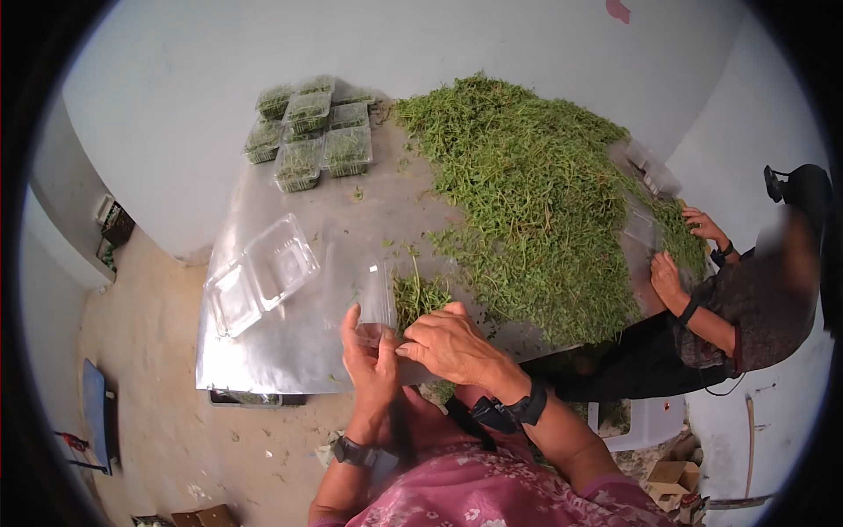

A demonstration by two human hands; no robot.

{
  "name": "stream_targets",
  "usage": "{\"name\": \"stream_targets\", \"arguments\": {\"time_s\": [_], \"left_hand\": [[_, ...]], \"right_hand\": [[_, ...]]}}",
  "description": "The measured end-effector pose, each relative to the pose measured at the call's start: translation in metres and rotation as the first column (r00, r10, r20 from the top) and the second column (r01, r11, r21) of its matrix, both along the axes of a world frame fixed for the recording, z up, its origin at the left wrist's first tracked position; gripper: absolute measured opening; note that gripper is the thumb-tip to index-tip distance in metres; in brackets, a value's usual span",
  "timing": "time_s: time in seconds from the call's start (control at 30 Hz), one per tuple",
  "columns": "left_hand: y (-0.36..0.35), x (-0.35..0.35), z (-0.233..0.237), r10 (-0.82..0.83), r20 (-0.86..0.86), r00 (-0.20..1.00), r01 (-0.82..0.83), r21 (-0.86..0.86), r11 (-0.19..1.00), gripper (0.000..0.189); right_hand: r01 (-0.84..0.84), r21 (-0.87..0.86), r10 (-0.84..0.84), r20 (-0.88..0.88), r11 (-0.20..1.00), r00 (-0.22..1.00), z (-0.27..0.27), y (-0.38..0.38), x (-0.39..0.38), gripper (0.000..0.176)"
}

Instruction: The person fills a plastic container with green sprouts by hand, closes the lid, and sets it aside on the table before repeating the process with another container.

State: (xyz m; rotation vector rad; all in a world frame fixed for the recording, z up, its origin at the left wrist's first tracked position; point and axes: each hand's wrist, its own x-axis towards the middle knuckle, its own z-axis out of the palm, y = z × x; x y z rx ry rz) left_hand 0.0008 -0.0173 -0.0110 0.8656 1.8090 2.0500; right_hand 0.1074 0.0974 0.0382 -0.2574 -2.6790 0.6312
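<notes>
A clear plastic clamshell box (376, 294) stands open at the table's front edge, its lid raised to the left of a bunch of green leafy stems (417, 294). My left hand (371, 364) grips the near edge of this box between thumb and fingers. My right hand (457, 347) is closed beside it, its fingertips pinched close to the left thumb, just in front of the stems. What the right fingertips hold is hidden. Left of my hands, another open clamshell box (283, 255) lies on the metal table (290, 347).
A big heap of greens (536, 202) covers the table's middle and right. Several filled boxes (299, 162) are stacked at the back left. A co-worker (746, 307) handles greens at the right edge, near more clear boxes (654, 171). A white crate (645, 426) stands below.
</notes>
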Motion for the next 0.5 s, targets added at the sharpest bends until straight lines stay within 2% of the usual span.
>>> {"name": "stream_targets", "arguments": {"time_s": [0.1, 0.2, 0.23, 0.3, 0.5], "left_hand": [[0.0017, -0.0007, -0.0026, 0.002, -0.054, 0.999, 0.000, 0.028, 1.000, 0.056], [0.0021, 0.0010, -0.0006, -0.028, 0.053, 0.998, 0.024, 0.062, 0.998, 0.057], [0.0019, 0.0004, 0.0004, -0.038, 0.072, 0.997, 0.034, 0.064, 0.997, 0.057], [0.0011, -0.0016, 0.0022, -0.059, 0.110, 0.992, 0.052, 0.068, 0.996, 0.058], [0.0010, -0.0033, 0.0022, -0.080, 0.118, 0.990, 0.072, 0.068, 0.995, 0.058]], "right_hand": [[0.005, 0.041, -0.004, -0.007, 0.999, 1.000, -0.0018, -0.0004, 0.0018, 0.022], [0.014, 0.044, -0.009, -0.095, 0.999, 0.995, -0.0093, -0.0005, 0.0035, 0.013], [0.018, 0.042, -0.016, -0.064, 0.999, 0.998, -0.0082, -0.0006, 0.0042, 0.010], [0.027, 0.037, -0.027, -0.002, 0.999, 1.000, -0.0043, -0.0013, 0.0060, 0.019], [0.043, 0.022, -0.043, -0.016, 0.999, 0.999, -0.0080, 0.0000, 0.0036, 0.013]]}}
